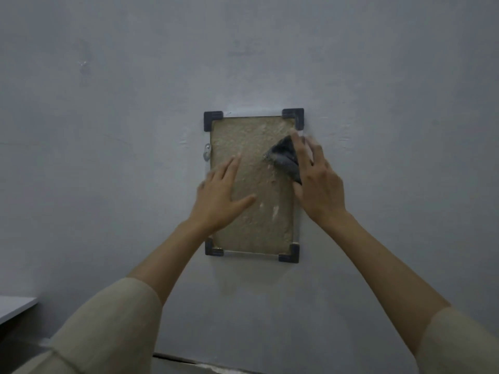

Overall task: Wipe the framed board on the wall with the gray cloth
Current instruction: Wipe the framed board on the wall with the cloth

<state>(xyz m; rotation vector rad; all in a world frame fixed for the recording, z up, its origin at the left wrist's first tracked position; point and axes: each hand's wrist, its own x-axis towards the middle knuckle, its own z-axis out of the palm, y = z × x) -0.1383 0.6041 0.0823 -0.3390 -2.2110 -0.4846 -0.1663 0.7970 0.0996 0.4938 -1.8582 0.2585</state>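
Note:
The framed board (253, 225) hangs upright on the wall, a tan, rough panel with dark blocks at its corners. My right hand (318, 184) presses the gray cloth (283, 156) flat against the board's upper right part, near the right edge. The cloth is crumpled and sticks out to the left of my fingers. My left hand (221, 195) lies flat with fingers spread on the board's left middle, holding nothing.
The gray wall (108, 130) fills the view. A small metal bracket (206, 151) sits at the board's left edge. A white surface corner (13, 307) shows at the lower left. The wall's bottom edge (189, 360) runs along the floor.

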